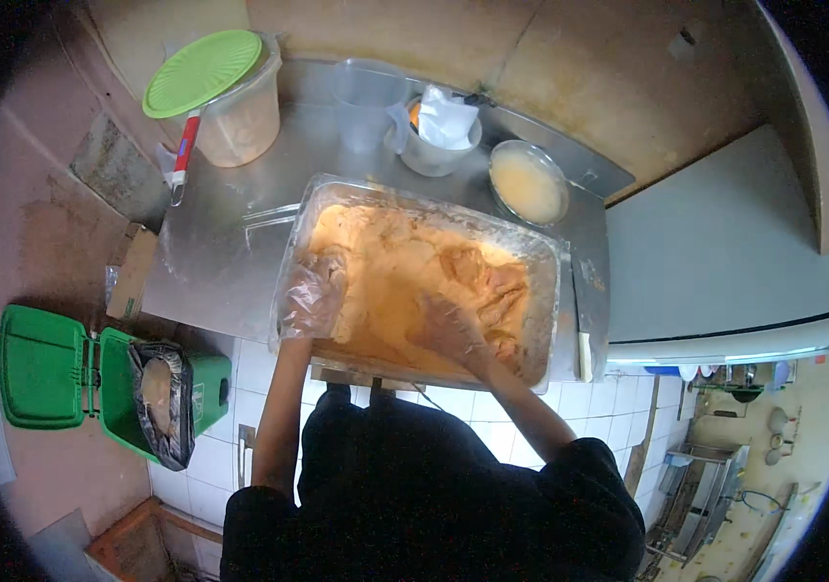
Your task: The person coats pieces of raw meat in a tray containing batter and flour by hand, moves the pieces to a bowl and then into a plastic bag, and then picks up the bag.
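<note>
A clear rectangular plastic tub point(556, 305) holds orange-tinted flour-like powder point(385, 269). Coated pieces, possibly raw meat, point(494, 284) lie in the powder on the tub's right side. My left hand point(315, 295), in a loose transparent plastic glove, rests at the tub's left inner side against the powder; its fingers are partly hidden by the crumpled glove. Blurred by motion, my right hand point(451, 327) is down in the powder near the front middle, left of the pieces. Whether either hand grips anything is not visible.
On the steel table point(225, 269) stand a lidded plastic bucket point(240, 124), a clear pitcher point(367, 102), a small tub point(436, 156) with white paper and a bowl of pale liquid point(529, 182). A white-handled knife point(584, 349) lies right. A green bin point(167, 400) stands open at left.
</note>
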The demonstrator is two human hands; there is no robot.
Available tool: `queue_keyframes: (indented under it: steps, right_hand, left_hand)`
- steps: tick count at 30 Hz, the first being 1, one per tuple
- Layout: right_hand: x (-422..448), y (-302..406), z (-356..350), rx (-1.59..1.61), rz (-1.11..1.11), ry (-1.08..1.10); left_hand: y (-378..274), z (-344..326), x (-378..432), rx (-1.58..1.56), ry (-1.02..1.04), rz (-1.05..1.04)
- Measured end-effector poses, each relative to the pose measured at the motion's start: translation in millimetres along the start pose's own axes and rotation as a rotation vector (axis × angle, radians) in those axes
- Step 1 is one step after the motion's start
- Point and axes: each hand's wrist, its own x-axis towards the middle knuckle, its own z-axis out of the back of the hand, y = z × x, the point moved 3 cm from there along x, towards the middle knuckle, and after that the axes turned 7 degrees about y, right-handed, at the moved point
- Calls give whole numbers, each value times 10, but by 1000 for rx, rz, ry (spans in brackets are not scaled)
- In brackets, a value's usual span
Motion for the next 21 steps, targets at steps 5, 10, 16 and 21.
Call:
queue_keyframes:
  steps: [5,10,16,21]
  right_hand:
    - [189,451,890,330,52,-222]
    - [380,391,921,301,159,-143]
    - [542,495,707,227,296,-178]
    - [590,108,532,338,144,-75]
  left_hand:
    - [141,-610,-233,-250,575,288]
    - [63,-162,-17,-225,290,229]
    - [153,-515,-166,-1139,149,522]
    - [92,-99,18,-434,319,239]
